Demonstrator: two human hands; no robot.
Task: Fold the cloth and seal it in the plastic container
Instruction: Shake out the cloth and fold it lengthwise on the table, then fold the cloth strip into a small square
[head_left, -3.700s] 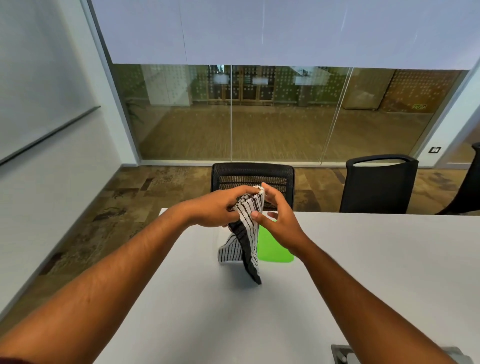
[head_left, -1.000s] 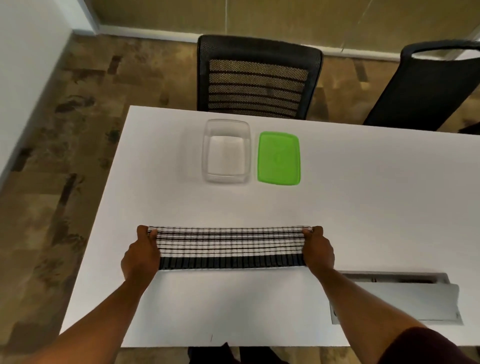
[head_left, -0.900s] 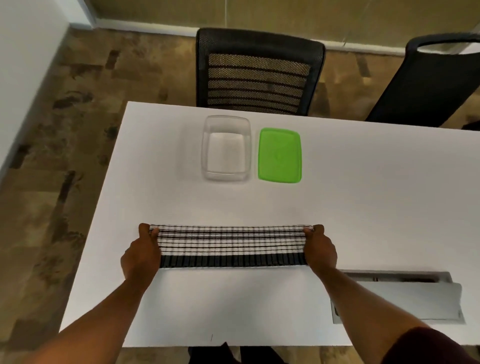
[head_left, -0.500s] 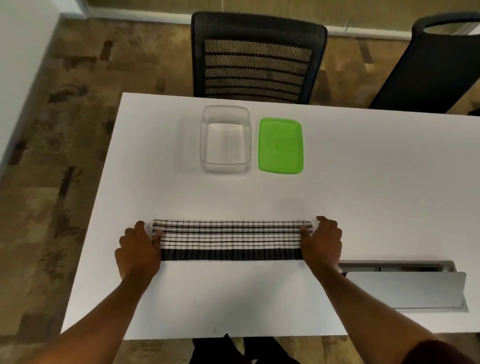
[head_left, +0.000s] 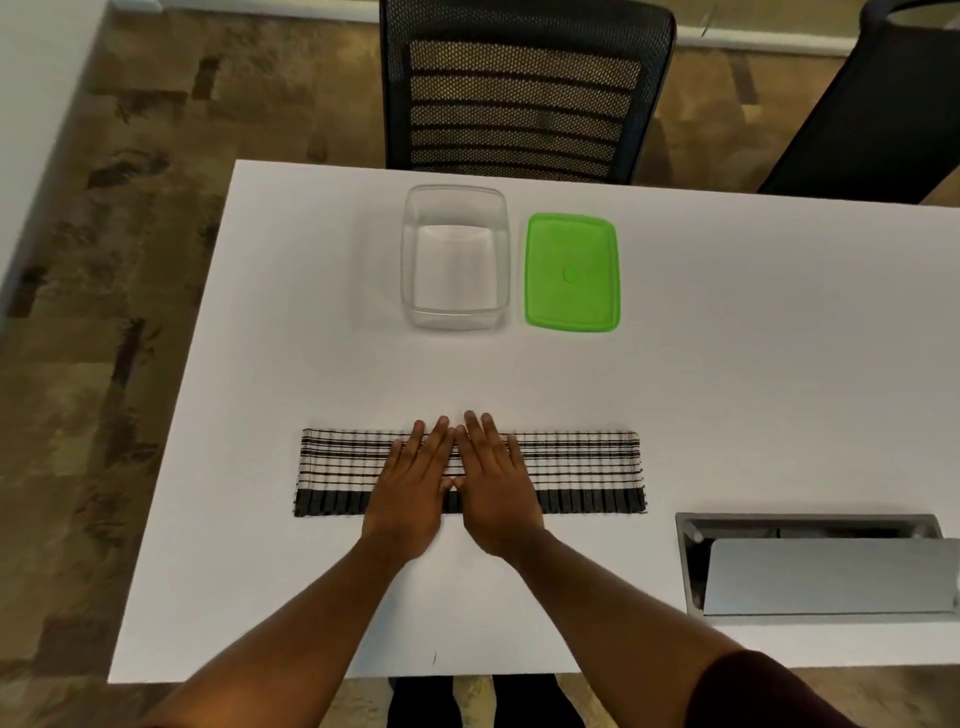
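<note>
A black-and-white striped cloth (head_left: 582, 470) lies flat on the white table (head_left: 753, 364) as a long narrow folded band. My left hand (head_left: 413, 480) and my right hand (head_left: 493, 480) press side by side on its middle, palms down, fingers straight. Farther back stands the clear plastic container (head_left: 454, 257), open and holding nothing. Its green lid (head_left: 571, 273) lies flat just to the right of it.
An open metal cable box (head_left: 815, 566) with a raised flap is set into the table at the near right. Two black chairs, one mesh-backed (head_left: 519, 88) and one at far right (head_left: 883, 109), stand behind the far edge. The table's left edge runs near the cloth's left end.
Both hands let go of the cloth's two ends and slid inward to its middle, where they now press flat. The cloth lies still on the table.
</note>
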